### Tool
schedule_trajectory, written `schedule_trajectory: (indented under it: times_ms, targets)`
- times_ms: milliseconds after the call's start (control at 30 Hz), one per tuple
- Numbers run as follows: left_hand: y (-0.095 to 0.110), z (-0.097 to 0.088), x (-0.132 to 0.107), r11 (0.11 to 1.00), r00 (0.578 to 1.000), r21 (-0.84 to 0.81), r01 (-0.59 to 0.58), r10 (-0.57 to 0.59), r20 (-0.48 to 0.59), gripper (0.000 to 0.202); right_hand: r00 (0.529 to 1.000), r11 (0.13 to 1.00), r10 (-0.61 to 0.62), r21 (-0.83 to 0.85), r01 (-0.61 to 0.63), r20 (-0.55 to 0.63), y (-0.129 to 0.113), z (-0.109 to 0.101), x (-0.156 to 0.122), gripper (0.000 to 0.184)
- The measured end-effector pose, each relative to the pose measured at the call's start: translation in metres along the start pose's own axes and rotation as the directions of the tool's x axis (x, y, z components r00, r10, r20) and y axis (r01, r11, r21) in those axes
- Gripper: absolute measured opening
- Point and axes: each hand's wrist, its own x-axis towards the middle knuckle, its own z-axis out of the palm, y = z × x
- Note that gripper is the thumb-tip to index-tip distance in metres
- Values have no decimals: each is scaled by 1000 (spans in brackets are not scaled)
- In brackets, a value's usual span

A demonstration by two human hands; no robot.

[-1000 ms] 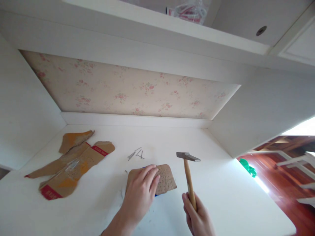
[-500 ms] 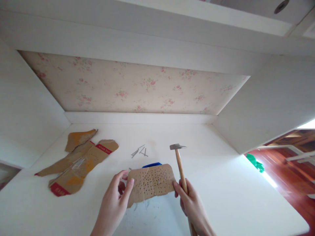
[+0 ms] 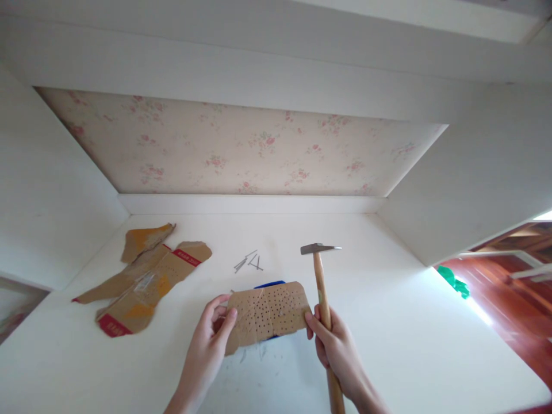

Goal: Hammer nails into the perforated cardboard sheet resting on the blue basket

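A piece of brown cardboard, dotted with many small holes, is held up between my two hands. My left hand pinches its left edge, thumb on the near face. With its thumb and a fingertip, my right hand touches the right edge, and its fingers wrap round the wooden handle of a hammer. The hammer stands nearly upright, its metal head at the top. Behind the cardboard a blue object shows only along its upper and lower edges. Several loose nails lie on the table beyond.
Torn cardboard scraps with red and orange markings lie at the left of the white table. White panels rise at both sides, and flowered wallpaper covers the back. Past the right edge, a green object lies on the reddish floor.
The hammer is held slightly higher and its head has turned. The cardboard has tilted a little, showing some blue below it. Both hands keep their hold; the view has shifted slightly.
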Motion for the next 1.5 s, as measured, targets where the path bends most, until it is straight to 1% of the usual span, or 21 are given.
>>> schedule_trajectory:
  times_ms: [100, 167, 233, 300, 367, 433, 500, 567, 600, 667, 767, 1000, 1133, 1267, 1400, 1500]
  targets:
    - [1, -3, -1, 999, 1000, 33, 23, -22, -21, 54, 999, 999, 41, 5, -41, 17, 2, 0, -2, 40]
    - [4, -10, 3, 995, 1000, 99, 24, -22, -14, 51, 998, 998, 65, 11, -65, 9, 2, 0, -5, 43]
    - [8, -20, 14, 982, 1000, 191, 6, -9, 18, 44, 997, 997, 73, 23, -72, -34, 2, 0, -9, 46]
    - [9, -32, 32, 955, 999, 293, -37, 28, 35, 44, 993, 997, 72, 35, -69, -95, 2, -2, -13, 50]
    - [7, -42, 54, 902, 996, 423, -85, 84, 22, 45, 985, 996, 87, 36, -83, -148, 5, -6, -16, 55]
    - [4, -46, 77, 783, 981, 593, -188, 172, 84, 38, 977, 993, 121, 32, -117, -178, 11, -11, -20, 58]
    - [1, -44, 95, 651, 942, 683, -331, 273, 197, 32, 970, 989, 150, 45, -144, -193, 21, -18, -23, 61]
    - [-2, -37, 108, 581, 904, 697, -419, 334, 266, 30, 962, 981, 185, 86, -171, -201, 32, -24, -26, 62]
    - [-3, -33, 112, 563, 891, 697, -445, 354, 284, 29, 955, 976, 205, 115, -183, -214, 37, -26, -28, 62]
    - [-7, -24, 120, 533, 873, 699, -477, 377, 309, 29, 942, 966, 239, 154, -207, -236, 45, -31, -31, 61]
    - [-14, -15, 129, 485, 856, 715, -504, 395, 335, 30, 926, 958, 275, 157, -240, -259, 50, -35, -37, 61]
    - [-32, -10, 144, 409, 834, 743, -530, 408, 370, 29, 922, 959, 273, 149, -240, -274, 42, -33, -41, 64]
    - [-34, -7, 145, 379, 817, 750, -543, 443, 368, 29, 928, 960, 268, 159, -233, -259, 39, -29, -40, 64]
    - [-34, -3, 143, 365, 804, 762, -535, 496, 327, 28, 941, 966, 247, 136, -221, -230, 39, -27, -39, 64]
    - [-28, -3, 140, 389, 795, 781, -489, 566, 217, 29, 945, 970, 234, 119, -212, -227, 42, -27, -39, 63]
    - [-16, -11, 135, 423, 779, 787, -449, 616, 113, 30, 942, 972, 228, 117, -204, -248, 43, -26, -41, 63]
